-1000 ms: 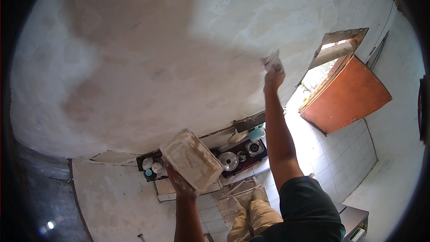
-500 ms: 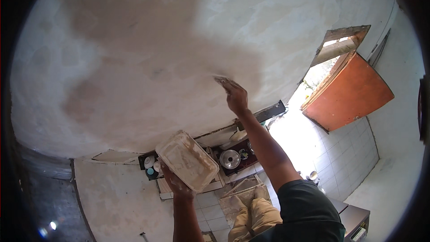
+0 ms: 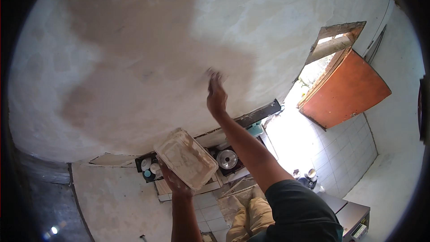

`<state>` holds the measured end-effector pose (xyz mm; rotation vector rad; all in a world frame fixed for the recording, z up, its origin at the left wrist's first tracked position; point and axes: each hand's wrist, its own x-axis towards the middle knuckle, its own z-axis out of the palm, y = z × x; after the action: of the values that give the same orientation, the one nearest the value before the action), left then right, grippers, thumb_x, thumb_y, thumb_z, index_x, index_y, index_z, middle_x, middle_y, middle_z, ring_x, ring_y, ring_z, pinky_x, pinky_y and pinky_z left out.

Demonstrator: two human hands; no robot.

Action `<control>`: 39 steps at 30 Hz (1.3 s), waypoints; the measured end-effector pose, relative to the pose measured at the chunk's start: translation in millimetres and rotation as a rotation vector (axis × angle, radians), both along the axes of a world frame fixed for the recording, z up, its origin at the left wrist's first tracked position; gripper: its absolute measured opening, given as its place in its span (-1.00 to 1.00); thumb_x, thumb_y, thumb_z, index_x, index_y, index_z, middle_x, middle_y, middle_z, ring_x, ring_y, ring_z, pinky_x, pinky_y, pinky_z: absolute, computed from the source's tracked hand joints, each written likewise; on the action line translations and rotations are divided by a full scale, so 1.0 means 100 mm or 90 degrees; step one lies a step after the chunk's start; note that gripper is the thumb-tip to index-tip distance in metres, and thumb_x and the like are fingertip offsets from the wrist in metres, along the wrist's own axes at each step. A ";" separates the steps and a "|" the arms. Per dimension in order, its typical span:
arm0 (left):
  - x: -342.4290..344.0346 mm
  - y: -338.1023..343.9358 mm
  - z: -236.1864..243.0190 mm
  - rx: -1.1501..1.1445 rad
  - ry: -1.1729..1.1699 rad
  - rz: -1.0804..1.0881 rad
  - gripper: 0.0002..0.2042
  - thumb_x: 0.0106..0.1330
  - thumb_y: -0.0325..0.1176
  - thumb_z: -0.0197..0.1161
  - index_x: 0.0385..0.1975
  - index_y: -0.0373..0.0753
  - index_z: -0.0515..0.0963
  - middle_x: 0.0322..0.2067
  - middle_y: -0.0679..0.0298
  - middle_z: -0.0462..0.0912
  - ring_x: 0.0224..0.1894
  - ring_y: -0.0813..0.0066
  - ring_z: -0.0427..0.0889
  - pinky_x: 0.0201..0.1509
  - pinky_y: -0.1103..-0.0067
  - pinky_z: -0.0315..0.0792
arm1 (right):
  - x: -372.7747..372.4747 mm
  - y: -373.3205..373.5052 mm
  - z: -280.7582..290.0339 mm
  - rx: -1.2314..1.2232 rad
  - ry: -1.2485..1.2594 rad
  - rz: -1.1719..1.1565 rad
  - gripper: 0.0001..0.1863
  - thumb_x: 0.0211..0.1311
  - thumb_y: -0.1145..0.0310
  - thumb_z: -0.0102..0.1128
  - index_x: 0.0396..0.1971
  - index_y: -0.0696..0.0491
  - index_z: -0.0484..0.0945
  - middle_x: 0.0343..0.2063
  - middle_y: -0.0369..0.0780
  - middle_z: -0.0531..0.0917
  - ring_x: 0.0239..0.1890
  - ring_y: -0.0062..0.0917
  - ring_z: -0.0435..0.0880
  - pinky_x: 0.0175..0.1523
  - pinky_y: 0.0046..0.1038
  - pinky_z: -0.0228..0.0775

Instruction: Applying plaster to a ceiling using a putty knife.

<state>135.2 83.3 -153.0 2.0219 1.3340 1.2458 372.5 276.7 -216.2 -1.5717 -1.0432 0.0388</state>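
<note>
My left hand [image 3: 176, 182] grips a shallow rectangular tray [image 3: 188, 159] by its left side and underside. Pale, dried-looking smears coat the tray's inside, and it tilts in front of the wall. My right hand [image 3: 217, 96] reaches up against the plastered wall [image 3: 148, 94], its fingers drawn together and blurred at the tips. A thin blurred edge shows by those fingertips; what it is I cannot make out. Around the hand the wall is darker and brownish, with paler patches to either side.
Below the wall are a stove with a round metal lid [image 3: 227, 159], a teal basin [image 3: 255, 129] and several cups [image 3: 147, 165]. An orange door [image 3: 347, 92] stands ajar at right, with bright light on the tiled floor [image 3: 331, 145]. A grey cabinet [image 3: 351, 219] is at lower right.
My right hand has shifted left along the wall and its wrist has turned more upright. The tray stays in my left hand, almost unmoved.
</note>
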 end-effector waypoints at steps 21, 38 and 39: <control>-0.05 -0.05 0.14 0.249 0.237 0.050 -0.15 0.27 0.20 0.09 0.35 -0.33 -0.02 0.24 0.02 0.20 0.22 0.12 0.33 0.27 0.17 0.28 | 0.37 -0.15 0.18 0.131 -0.074 0.038 -0.51 0.22 0.69 -0.20 0.10 0.05 0.50 0.12 -0.03 0.50 0.18 -0.27 0.48 0.07 -0.40 0.44; -0.03 -0.01 0.08 0.190 0.235 0.030 -0.20 0.18 0.13 0.21 0.30 -0.23 0.10 0.20 0.04 0.26 0.17 0.04 0.36 0.21 0.20 0.35 | 0.70 0.49 -0.07 0.031 0.307 -0.314 -0.65 0.25 0.53 -0.02 0.03 0.18 0.54 -0.24 -0.04 0.67 -0.22 -0.30 0.67 -0.10 -0.37 0.45; -0.06 -0.03 0.04 0.195 0.151 0.040 -0.21 0.06 0.06 0.36 0.26 -0.17 0.23 0.13 -0.04 0.33 0.11 -0.13 0.40 0.16 0.14 0.38 | 0.34 0.45 -0.04 0.111 0.228 -0.276 -0.62 0.25 0.55 -0.04 0.06 0.15 0.52 -0.16 -0.02 0.65 -0.11 -0.27 0.65 -0.01 -0.37 0.45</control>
<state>129.6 80.4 -149.3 2.4216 1.3902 1.3393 406.7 322.0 -220.3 -1.5303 -0.4052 -0.0645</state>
